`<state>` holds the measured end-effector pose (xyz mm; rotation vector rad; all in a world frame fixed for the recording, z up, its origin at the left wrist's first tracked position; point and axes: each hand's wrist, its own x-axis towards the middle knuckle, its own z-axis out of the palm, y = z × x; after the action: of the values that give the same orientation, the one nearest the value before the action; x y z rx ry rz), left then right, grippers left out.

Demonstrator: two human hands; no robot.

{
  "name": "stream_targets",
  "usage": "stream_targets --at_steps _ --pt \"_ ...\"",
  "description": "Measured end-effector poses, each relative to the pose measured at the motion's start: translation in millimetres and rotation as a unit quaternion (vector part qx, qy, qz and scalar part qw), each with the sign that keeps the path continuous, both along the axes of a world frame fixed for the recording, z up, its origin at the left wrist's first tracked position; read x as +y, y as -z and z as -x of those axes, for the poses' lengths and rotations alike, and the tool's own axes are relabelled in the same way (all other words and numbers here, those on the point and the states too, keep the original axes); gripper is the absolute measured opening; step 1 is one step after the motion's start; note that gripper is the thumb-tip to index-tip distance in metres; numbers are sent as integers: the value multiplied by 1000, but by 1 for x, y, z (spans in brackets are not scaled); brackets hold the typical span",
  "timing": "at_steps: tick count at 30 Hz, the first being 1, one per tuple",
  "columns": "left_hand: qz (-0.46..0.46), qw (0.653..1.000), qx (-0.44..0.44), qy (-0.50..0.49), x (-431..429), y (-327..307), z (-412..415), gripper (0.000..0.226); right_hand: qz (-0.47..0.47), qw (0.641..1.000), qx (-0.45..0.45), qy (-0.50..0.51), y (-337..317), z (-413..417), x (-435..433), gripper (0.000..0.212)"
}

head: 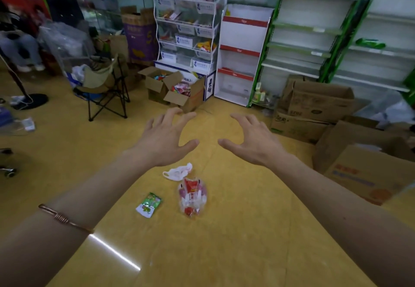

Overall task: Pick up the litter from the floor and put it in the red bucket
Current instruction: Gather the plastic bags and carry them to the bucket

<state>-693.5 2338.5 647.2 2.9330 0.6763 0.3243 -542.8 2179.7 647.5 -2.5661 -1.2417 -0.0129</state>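
While held out over the yellow floor [224, 253], fingers spread and holding nothing: left hand [162, 139], right hand [253, 140].
On the left forearm, copper bangle [65, 219]. On the floor nearer than the hands, left to right: green snack packet [148, 204], lying flat; white crumpled bag [178, 171]; just beside it, clear wrapper [192, 197] with red print. Farther right, open cardboard boxes [321, 102] along the shelving [301, 46].

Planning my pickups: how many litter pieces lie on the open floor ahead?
3: a white bag farthest, a red wrapper just nearer, a green packet left of the wrapper. Others may be hidden.
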Motion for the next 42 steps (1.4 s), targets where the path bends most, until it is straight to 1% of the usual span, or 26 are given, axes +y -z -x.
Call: stream_targets --at_steps 5,9,15,19,23,27,31,33,35,39,42 --pt "12 1000 18 -23 45 14 -58 66 8 999 19 -26 22 -72 54 81" --pt "25 997 32 -58 86 29 -110 66 32 998 11 -59 34 -140 102 81" --pt "32 989 51 -135 136 39 -192 72 59 988 6 -139 37 -242 176 80" --pt "35 981 39 -186 158 39 -237 74 57 980 -3 -192 34 -297 228 80" --pt "45 970 33 -235 178 43 -256 74 60 970 -2 -234 41 -326 272 80" --pt "82 959 43 -268 201 54 -271 76 63 961 -2 -270 48 -351 311 80" --pt "108 952 46 -282 231 68 -296 77 79 952 -4 -294 57 -377 341 79" --pt "113 952 39 -282 251 72 -313 77 74 953 4 -293 59 -397 357 79" --pt "119 951 38 -282 269 74 -332 77 90 953 6 -289 61 -413 370 79" --pt "121 952 17 -280 299 87 -365 78 96 950 -7 -298 75 -439 403 79" --pt "148 941 -7 -305 315 95 -372 78 105 944 -1 -312 81 -451 437 78"
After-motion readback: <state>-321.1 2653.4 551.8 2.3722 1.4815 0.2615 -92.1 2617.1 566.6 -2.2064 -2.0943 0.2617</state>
